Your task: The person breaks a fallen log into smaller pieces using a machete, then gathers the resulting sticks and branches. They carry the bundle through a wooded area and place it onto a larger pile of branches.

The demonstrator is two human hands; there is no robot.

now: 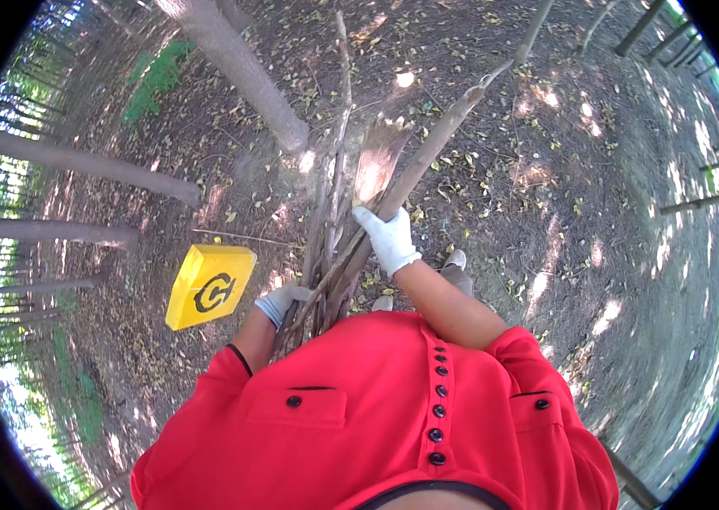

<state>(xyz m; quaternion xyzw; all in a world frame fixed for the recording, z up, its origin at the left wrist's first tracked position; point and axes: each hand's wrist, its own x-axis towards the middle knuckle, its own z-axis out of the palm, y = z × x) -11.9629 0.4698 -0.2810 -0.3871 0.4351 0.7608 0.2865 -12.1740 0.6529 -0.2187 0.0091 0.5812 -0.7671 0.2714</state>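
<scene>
Wood bundle: a loose sheaf of grey-brown bare branches [344, 265] lies between the hands, in front of the chest, its lower ends close against the red buttoned shirt [334, 404].
Long axis: it runs away from the body, fanning out at the far end; a thin crooked grey stick [338, 166] points nearly straight ahead, while a thick smooth brown branch [437, 138] slants off to the right.
Flat slab: a broad, split, reddish-brown piece of wood [380, 161] sits between those two, its far end ragged.
Right hand: the white-gloved right hand [389, 240] is farther out along the wood, wrapped over the thick branch from the right, thumb reaching onto the slab; it is nearer the fanned end.
Left hand: the white-gloved left hand [289, 299] is closer to the body, curled round the bundle's left side; its fingertips are hidden, so how firmly it grips cannot be told.
Yellow box: a bright yellow square-faced block with a black curved mark [212, 287] appears left of the left hand, apart from it; whether it is hollow or contains anything cannot be told.
Ground: brown soil with scattered yellowish leaves [495, 200].
</scene>
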